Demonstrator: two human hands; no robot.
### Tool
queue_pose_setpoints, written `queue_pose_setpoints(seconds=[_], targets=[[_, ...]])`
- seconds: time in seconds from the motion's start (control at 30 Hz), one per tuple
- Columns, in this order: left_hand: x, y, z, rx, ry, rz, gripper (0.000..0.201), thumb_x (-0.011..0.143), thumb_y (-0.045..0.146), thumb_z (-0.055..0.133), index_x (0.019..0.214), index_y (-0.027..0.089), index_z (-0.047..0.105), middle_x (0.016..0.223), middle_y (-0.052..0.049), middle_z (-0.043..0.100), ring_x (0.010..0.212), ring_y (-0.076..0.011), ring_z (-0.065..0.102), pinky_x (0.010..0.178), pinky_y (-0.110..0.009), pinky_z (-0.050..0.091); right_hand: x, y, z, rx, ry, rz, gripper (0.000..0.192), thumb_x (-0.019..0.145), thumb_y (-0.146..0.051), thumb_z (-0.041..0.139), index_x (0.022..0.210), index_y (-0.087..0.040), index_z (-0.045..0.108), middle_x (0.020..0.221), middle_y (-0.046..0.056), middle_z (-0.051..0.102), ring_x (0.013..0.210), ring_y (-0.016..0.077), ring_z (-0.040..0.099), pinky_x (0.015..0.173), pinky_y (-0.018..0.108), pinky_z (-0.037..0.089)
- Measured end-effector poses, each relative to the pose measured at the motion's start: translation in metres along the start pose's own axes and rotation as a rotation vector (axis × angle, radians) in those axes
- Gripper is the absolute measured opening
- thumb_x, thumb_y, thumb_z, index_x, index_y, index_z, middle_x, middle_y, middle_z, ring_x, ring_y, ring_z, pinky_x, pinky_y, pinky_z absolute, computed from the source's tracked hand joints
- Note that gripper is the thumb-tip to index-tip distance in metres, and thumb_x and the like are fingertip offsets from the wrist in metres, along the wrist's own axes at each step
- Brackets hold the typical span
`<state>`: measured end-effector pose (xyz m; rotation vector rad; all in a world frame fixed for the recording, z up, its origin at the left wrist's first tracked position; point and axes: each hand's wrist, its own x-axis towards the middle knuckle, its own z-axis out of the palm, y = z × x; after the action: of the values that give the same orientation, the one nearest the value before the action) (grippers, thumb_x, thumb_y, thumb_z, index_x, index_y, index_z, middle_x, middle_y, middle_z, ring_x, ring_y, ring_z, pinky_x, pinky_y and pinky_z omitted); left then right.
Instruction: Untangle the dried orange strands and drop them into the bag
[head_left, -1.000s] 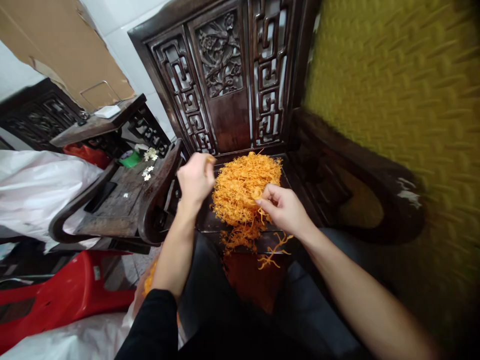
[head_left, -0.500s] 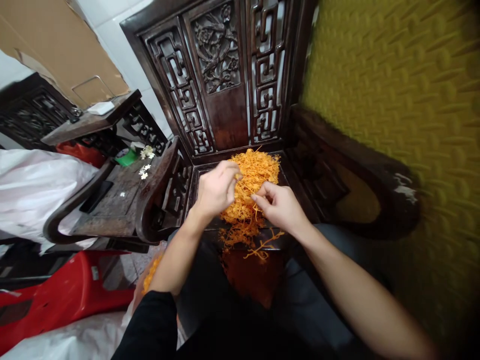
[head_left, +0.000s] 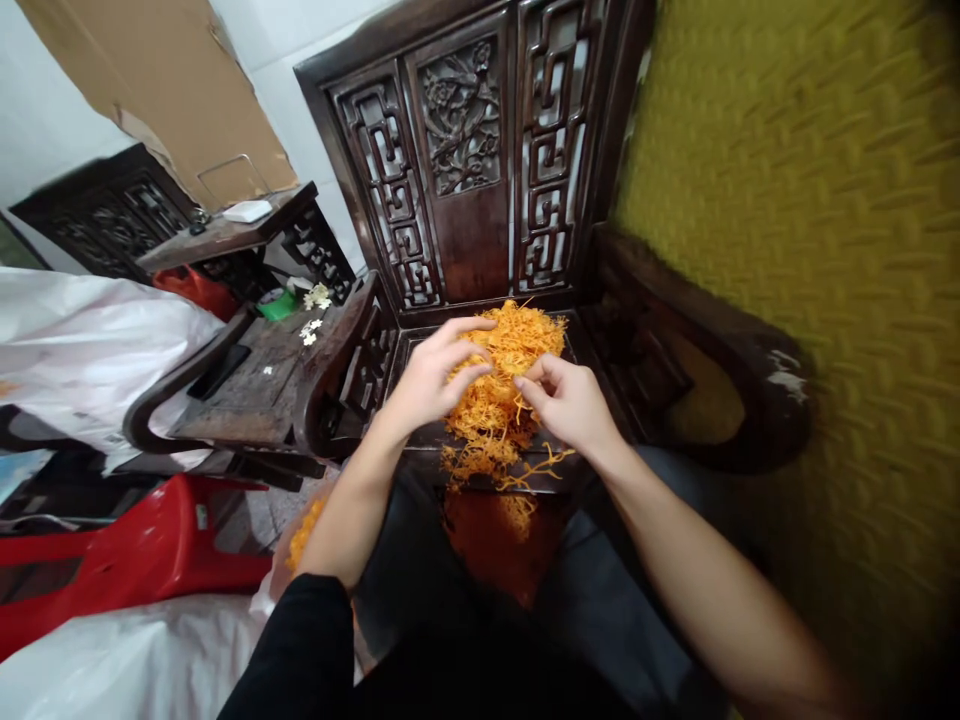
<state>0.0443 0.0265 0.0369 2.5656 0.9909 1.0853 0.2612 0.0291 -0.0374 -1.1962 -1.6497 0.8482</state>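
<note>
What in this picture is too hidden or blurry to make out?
- Head view: the yellow surface on the right is motion-blurred; what it is stays unclear.
- Left hand and right hand cover part of the orange strands; what the fingertips pinch is hidden.
- The white object on the side table is too small to identify.
</note>
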Motion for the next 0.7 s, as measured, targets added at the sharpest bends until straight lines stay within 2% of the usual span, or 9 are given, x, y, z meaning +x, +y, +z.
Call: queue_pose_setpoints(seconds=[0.07,0.13,0.27,0.33,0.4,0.47,0.53,0.63,0.7], targets=[[-0.003,0.008,0.011,-0.016,-0.144,0.07,0.017,0.1,0.027,0.055,0.097,0.016,0.068,0.151,-0.015,0.054,0.137,-0.0243,0.055,0.112,-0.046,0.047,-0.004,-0.002,0.0,-0.005,-0.003,-0.011,0.025,0.085,-0.035,0.063,0.068,-0.02,0.054,0.057,-0.001,0.053,0.051,0.0118,0.043,0.052,0.027,0.032],[-0.005,0.01,0.018,-0.016,-0.209,0.101,0.018,0.1,0.026,0.053,0.099,0.016,0.068,0.146,-0.016,0.058,0.129,-0.0238,0.061,0.107,-0.044,0.051,-0.008,-0.004,-0.001,-0.014,-0.005,-0.025,0.023,0.085,-0.034,0.064,0.069,-0.02,0.055,0.058,-0.001,0.054,0.051,0.0121,0.044,0.052,0.027,0.032],[-0.006,0.013,0.03,-0.085,-0.03,0.071,0.02,0.099,0.032,0.055,0.095,0.016,0.066,0.108,-0.012,0.072,0.1,-0.0206,0.068,0.09,-0.039,0.057,-0.014,-0.01,-0.002,-0.086,-0.002,-0.081,0.02,0.085,-0.03,0.063,0.07,-0.02,0.055,0.058,0.0,0.056,0.052,0.0128,0.044,0.054,0.027,0.032],[-0.007,0.022,0.034,-0.247,0.065,0.018,0.026,0.097,0.04,0.06,0.088,0.017,0.066,0.098,-0.01,0.072,0.093,-0.0198,0.068,0.087,-0.038,0.057,-0.013,-0.013,0.0,-0.166,0.017,-0.126,0.017,0.084,-0.025,0.06,0.069,-0.02,0.054,0.059,0.0,0.057,0.054,0.0134,0.046,0.057,0.028,0.033],[-0.011,0.039,0.033,-0.448,0.113,-0.088,0.036,0.094,0.052,0.063,0.082,0.018,0.063,0.089,-0.008,0.07,0.075,-0.0162,0.066,0.07,-0.034,0.057,-0.009,-0.012,0.004,-0.258,0.056,-0.148,0.013,0.082,-0.02,0.058,0.07,-0.02,0.053,0.063,0.002,0.059,0.057,0.0146,0.049,0.06,0.029,0.034],[-0.018,0.063,0.023,-0.624,0.16,-0.195,0.044,0.089,0.061,0.064,0.078,0.018,0.06,0.084,-0.006,0.067,0.051,-0.0089,0.053,0.047,-0.027,0.047,-0.002,-0.005,0.006,-0.332,0.108,-0.105,0.013,0.08,-0.018,0.059,0.069,-0.02,0.052,0.063,0.003,0.059,0.059,0.0155,0.049,0.061,0.03,0.033],[-0.026,0.087,0.001,-0.761,0.239,-0.198,0.044,0.086,0.06,0.068,0.074,0.019,0.057,0.081,-0.003,0.064,0.04,-0.0031,0.038,0.035,-0.023,0.032,0.004,0.005,0.004,-0.308,0.143,-0.02,0.017,0.078,-0.022,0.063,0.065,-0.02,0.051,0.06,0.003,0.056,0.057,0.0154,0.047,0.059,0.03,0.033],[-0.038,0.111,-0.043,-0.91,0.377,-0.038,0.033,0.082,0.046,0.075,0.071,0.02,0.057,0.073,0.001,0.057,0.036,-0.0011,0.031,0.031,-0.019,0.027,0.007,0.012,-0.008,0.067,0.138,0.11,0.029,0.076,-0.04,0.07,0.067,-0.022,0.05,0.055,0.0,0.052,0.05,0.0134,0.043,0.051,0.028,0.03],[-0.052,0.113,-0.07,-0.955,0.466,-0.086,0.028,0.082,0.041,0.076,0.074,0.021,0.059,0.073,0.002,0.055,0.036,-0.0007,0.03,0.029,-0.018,0.022,0.0,0.003,-0.018,0.382,0.082,0.155,0.04,0.073,-0.053,0.075,0.073,-0.023,0.048,0.056,-0.003,0.052,0.044,0.0104,0.036,0.045,0.026,0.025]])
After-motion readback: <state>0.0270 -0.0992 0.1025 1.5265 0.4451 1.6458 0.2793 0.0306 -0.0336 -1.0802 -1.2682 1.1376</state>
